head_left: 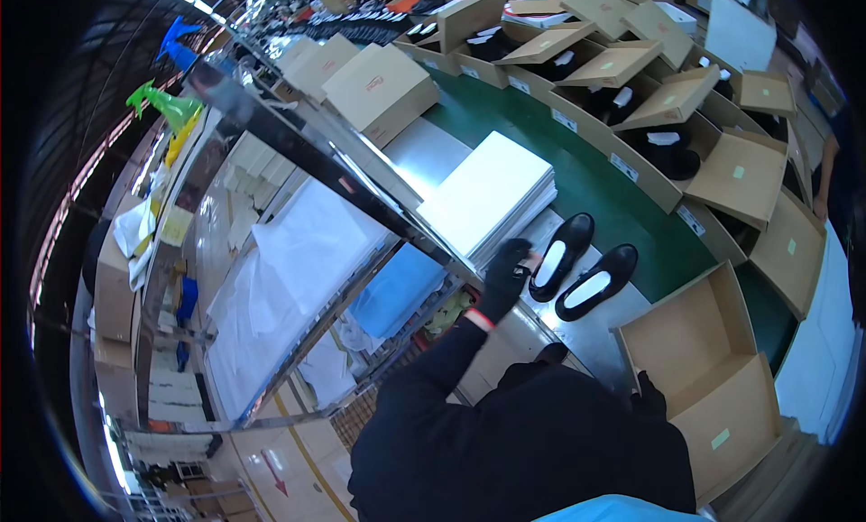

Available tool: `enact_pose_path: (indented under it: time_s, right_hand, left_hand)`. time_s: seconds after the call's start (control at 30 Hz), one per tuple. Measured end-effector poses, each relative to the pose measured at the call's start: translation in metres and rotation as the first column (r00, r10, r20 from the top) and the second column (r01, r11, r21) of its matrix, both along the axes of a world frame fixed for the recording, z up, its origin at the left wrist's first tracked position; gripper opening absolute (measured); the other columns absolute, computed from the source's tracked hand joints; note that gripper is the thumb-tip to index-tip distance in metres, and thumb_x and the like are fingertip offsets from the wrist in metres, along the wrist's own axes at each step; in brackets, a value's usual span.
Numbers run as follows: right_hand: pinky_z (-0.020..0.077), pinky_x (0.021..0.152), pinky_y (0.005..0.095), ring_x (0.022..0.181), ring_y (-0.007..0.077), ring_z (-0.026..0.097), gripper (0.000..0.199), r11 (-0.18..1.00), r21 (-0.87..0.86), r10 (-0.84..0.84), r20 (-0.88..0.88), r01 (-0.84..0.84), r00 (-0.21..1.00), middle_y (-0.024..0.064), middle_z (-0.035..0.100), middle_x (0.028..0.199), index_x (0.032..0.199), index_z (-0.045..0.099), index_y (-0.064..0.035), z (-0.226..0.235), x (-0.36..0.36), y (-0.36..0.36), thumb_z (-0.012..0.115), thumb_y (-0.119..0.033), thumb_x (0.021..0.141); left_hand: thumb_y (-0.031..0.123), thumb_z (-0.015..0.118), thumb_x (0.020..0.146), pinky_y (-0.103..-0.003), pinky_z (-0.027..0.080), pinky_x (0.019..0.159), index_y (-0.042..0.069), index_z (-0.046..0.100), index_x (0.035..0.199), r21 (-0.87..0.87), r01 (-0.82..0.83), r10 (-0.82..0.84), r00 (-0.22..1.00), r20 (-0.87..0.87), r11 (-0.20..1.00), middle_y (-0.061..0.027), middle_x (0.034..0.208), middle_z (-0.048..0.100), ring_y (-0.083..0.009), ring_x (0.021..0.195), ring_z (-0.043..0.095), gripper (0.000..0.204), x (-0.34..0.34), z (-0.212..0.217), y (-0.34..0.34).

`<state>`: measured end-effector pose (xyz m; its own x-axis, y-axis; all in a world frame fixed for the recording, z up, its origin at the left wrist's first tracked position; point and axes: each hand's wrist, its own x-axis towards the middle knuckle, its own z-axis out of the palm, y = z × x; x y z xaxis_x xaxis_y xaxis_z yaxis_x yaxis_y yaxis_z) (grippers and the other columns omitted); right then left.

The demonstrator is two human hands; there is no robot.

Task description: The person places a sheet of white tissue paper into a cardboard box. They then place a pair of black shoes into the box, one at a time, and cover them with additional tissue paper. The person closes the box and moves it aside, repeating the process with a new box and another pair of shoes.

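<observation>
A pair of black slip-on shoes stands side by side on the metal work surface, the left shoe (577,236) and the right shoe (617,267), each with a white insole showing. My left hand (505,283), in a black glove with bare fingertips, is just left of the left shoe with its fingers curled. Whether it touches the shoe or pinches something small is hard to make out. At the near right, my gloved right hand (648,399) grips the side edge of an open brown cardboard shoebox (686,328), whose lid folds back toward me. Some of its fingers are hidden.
A stack of white sheets (492,193) lies beyond my left hand. A green conveyor belt (577,175) carries a row of open shoeboxes (740,175) with black shoes in them. Closed cartons (379,89) stand farther back. At left, a metal-framed shelf holds white sheeting (289,287).
</observation>
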<state>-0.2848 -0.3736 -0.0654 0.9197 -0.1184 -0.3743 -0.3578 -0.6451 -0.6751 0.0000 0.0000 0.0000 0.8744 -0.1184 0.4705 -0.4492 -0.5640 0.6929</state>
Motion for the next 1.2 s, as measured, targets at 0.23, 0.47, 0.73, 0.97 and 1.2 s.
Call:
enact_pose_path:
  time_s: [0.23, 0.47, 0.73, 0.97, 1.2]
  right_hand:
    - [0.0464, 0.093, 0.0407, 0.113, 0.0349, 0.058, 0.044, 1.0, 0.022, -0.015, 0.103, 0.013, 0.995, 0.0206, 0.06, 0.12, 0.132, 0.05, -0.0047, -0.019, -0.002, 0.009, 0.056, -0.009, 0.088]
    - [0.0456, 0.094, 0.0388, 0.114, 0.0338, 0.058, 0.043, 0.992, -0.001, -0.128, 0.047, 0.128, 0.991, 0.0201, 0.06, 0.119, 0.13, 0.051, -0.0003, -0.027, -0.005, 0.008, 0.06, -0.006, 0.087]
    - [0.0454, 0.095, 0.0385, 0.113, 0.0333, 0.058, 0.043, 0.991, -0.035, -0.126, 0.137, 0.132, 0.983, 0.0203, 0.06, 0.119, 0.129, 0.051, 0.0006, -0.047, -0.011, 0.006, 0.059, -0.008, 0.088]
    - [0.0444, 0.097, 0.0382, 0.114, 0.0333, 0.057, 0.044, 0.997, -0.033, -0.068, 0.135, 0.073, 0.989, 0.0201, 0.059, 0.121, 0.13, 0.051, 0.0001, -0.049, -0.011, -0.002, 0.059, -0.009, 0.088]
    - [0.0466, 0.093, 0.0372, 0.11, 0.0303, 0.06, 0.046, 0.999, -0.006, -0.053, 0.046, 0.053, 0.998, 0.0179, 0.06, 0.12, 0.131, 0.048, 0.0012, -0.017, 0.004, 0.013, 0.061, -0.01, 0.088]
  left_hand:
    - [0.03, 0.046, 0.099, -0.039, 0.043, 0.06, 0.004, 0.057, 0.075, -0.192, -0.697, 0.719, 0.637, 0.277, 0.691, -0.0119, 0.069, 0.059, -0.0312, 0.064, 0.055, 0.038, 0.051, 0.056, 0.191]
    - [0.049, 0.063, 0.083, -0.044, 0.051, 0.076, 0.01, 0.064, 0.089, 0.415, -0.857, 0.907, 0.395, 0.15, 0.305, -0.0108, 0.088, 0.069, -0.0314, 0.089, 0.066, 0.039, 0.06, 0.027, 0.352]
    - [0.048, 0.064, 0.082, -0.044, 0.05, 0.08, 0.015, 0.064, 0.101, 0.303, -0.874, 0.921, 0.389, -0.036, 0.381, -0.0112, 0.102, 0.067, -0.0328, 0.093, 0.065, 0.038, 0.065, 0.029, 0.355]
    - [0.048, 0.065, 0.081, -0.041, 0.05, 0.079, 0.024, 0.071, 0.102, 0.605, -0.689, 0.736, 0.634, 0.236, 0.399, -0.0039, 0.105, 0.065, -0.0265, 0.095, 0.063, 0.032, 0.089, 0.024, 0.344]
    - [0.026, 0.045, 0.091, -0.045, 0.051, 0.07, 0.013, 0.067, 0.086, 0.207, -0.924, 0.848, 0.378, 0.372, 0.321, -0.0129, 0.082, 0.065, -0.037, 0.076, 0.064, 0.027, 0.097, 0.034, 0.381]
